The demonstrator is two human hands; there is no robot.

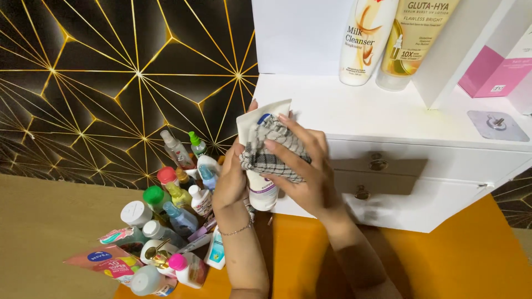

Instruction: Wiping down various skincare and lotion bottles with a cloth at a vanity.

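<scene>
Both hands are working in front of a white drawer cabinet (pixel 421 166): the left hand (pixel 230 182) is gripping a white squeeze tube (pixel 260 191) upright, while the right hand (pixel 302 166) is pressing a grey checked cloth (pixel 271 149) around it. Steady support and full wraps suit this wiping best.
</scene>
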